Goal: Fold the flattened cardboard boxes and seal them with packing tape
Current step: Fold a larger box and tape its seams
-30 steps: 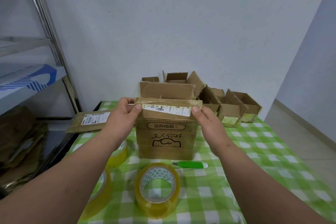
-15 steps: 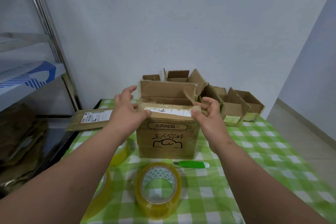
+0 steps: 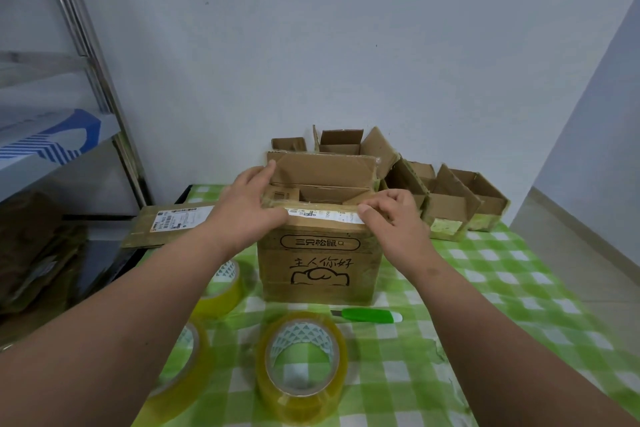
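Cardboard box [image 3: 320, 253] standing upright mid-table, both hands working at its open top.

Left hand [image 3: 247, 210] is lying with straight fingers over the box's left top corner, thumb pressing the front flap's white label [image 3: 323, 215]. Right hand [image 3: 393, 218] is gripping the front flap at the right corner, fingers curled over its edge. Rear flap is standing up. Three tape rolls [image 3: 301, 364] are sitting on the green checked tablecloth [image 3: 502, 288] in front, a green cutter [image 3: 367, 315] lying just before the box. Opened boxes [image 3: 450, 204] are clustering behind; a flattened box [image 3: 169, 225] is lying to the left.
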The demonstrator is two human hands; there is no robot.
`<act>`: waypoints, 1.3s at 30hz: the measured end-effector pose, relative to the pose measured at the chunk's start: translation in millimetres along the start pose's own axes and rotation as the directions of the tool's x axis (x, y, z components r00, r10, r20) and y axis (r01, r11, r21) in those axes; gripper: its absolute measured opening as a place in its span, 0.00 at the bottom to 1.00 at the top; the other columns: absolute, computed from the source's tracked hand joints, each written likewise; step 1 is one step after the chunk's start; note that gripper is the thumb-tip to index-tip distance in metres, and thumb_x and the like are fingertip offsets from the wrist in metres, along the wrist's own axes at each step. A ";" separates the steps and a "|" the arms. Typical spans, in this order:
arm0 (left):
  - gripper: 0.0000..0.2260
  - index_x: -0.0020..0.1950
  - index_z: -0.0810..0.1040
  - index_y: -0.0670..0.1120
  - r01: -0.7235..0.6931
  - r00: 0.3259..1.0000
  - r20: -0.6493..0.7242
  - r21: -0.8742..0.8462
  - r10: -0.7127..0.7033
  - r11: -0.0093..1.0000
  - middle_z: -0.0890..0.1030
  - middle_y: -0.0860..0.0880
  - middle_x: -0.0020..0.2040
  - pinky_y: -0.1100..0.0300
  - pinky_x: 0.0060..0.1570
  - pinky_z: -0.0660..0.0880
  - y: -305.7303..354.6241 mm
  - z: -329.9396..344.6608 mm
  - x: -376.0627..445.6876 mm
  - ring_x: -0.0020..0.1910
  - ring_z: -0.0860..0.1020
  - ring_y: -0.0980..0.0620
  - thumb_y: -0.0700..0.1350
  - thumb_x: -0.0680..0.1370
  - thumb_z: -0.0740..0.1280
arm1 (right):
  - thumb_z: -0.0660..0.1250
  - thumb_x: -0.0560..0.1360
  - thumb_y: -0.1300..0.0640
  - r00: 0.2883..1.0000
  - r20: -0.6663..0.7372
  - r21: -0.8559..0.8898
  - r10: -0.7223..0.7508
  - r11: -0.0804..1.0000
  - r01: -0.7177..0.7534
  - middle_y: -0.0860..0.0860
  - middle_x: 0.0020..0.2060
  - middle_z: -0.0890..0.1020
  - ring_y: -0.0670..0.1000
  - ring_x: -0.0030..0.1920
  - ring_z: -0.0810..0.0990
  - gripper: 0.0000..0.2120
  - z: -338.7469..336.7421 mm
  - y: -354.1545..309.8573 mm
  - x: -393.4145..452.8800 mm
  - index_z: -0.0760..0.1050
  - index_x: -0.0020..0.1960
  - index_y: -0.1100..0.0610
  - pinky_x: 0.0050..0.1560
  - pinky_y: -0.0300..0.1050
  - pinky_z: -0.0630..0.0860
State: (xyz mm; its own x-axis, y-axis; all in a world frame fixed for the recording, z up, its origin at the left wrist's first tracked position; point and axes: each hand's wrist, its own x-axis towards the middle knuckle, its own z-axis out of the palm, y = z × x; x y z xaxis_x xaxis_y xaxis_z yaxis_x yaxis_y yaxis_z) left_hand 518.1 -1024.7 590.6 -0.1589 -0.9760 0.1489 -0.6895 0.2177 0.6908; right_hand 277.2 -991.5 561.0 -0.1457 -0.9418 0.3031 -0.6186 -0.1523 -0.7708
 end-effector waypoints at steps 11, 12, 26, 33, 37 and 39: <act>0.47 0.80 0.42 0.61 0.119 0.992 0.063 -0.161 -0.110 0.980 0.60 0.55 0.78 0.61 0.42 0.72 0.7 -3.7 13.7 0.57 0.76 0.51 0.42 0.73 0.71 | 0.70 0.75 0.49 0.991 0.105 0.103 0.088 0.990 -0.099 0.45 0.62 0.68 0.50 0.61 0.71 0.39 -5.5 -11.2 9.3 0.52 0.78 0.38 0.70 0.63 0.64; 0.48 0.80 0.41 0.61 0.112 0.993 0.063 -0.187 -0.102 0.976 0.60 0.56 0.78 0.62 0.41 0.71 -0.1 -3.5 14.3 0.56 0.76 0.52 0.42 0.73 0.72 | 0.71 0.75 0.50 0.987 0.121 0.134 0.105 0.984 -0.121 0.45 0.62 0.69 0.50 0.61 0.72 0.41 -7.0 -10.9 12.0 0.50 0.78 0.39 0.70 0.60 0.66; 0.24 0.77 0.64 0.57 0.026 1.000 0.021 -0.156 -0.023 0.987 0.53 0.61 0.79 0.43 0.76 0.54 -8.3 10.2 -17.5 0.78 0.53 0.49 0.51 0.81 0.63 | 0.69 0.71 0.39 0.995 0.079 0.006 0.055 0.998 -0.056 0.40 0.55 0.66 0.46 0.63 0.68 0.15 -5.2 4.5 16.3 0.79 0.58 0.36 0.70 0.53 0.64; 0.24 0.80 0.59 0.50 -0.144 0.988 0.084 0.256 0.126 0.956 0.57 0.54 0.80 0.55 0.75 0.49 -6.0 2.5 -14.4 0.78 0.52 0.52 0.51 0.84 0.56 | 0.54 0.77 0.41 0.987 0.094 -0.340 -0.133 0.927 0.157 0.40 0.70 0.71 0.46 0.70 0.65 0.22 -4.3 -0.5 12.1 0.74 0.68 0.42 0.65 0.52 0.54; 0.23 0.79 0.60 0.55 -0.189 0.980 0.102 0.230 0.170 0.955 0.57 0.53 0.80 0.52 0.77 0.50 -10.2 2.9 -20.9 0.78 0.53 0.54 0.55 0.84 0.54 | 0.51 0.82 0.46 0.981 0.097 -0.366 -0.167 0.911 0.191 0.40 0.66 0.74 0.44 0.69 0.67 0.19 -1.8 -1.4 7.3 0.71 0.69 0.40 0.68 0.54 0.53; 0.32 0.79 0.61 0.56 -0.163 0.983 0.121 0.232 0.137 0.959 0.56 0.55 0.80 0.47 0.77 0.51 -9.0 2.7 -24.7 0.79 0.51 0.54 0.68 0.77 0.52 | 0.51 0.83 0.45 0.982 0.119 -0.388 -0.147 0.903 0.182 0.39 0.71 0.71 0.43 0.73 0.62 0.18 -2.4 -0.6 6.6 0.73 0.68 0.40 0.71 0.56 0.50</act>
State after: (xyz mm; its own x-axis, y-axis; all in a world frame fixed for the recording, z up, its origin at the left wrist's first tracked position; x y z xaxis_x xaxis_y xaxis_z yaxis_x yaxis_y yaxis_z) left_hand 526.3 -1002.6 578.8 -0.3363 -0.9288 0.1559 -0.7993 0.3691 0.4742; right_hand 274.8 -996.9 564.8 0.0395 -0.9380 0.3443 -0.8852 -0.1927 -0.4235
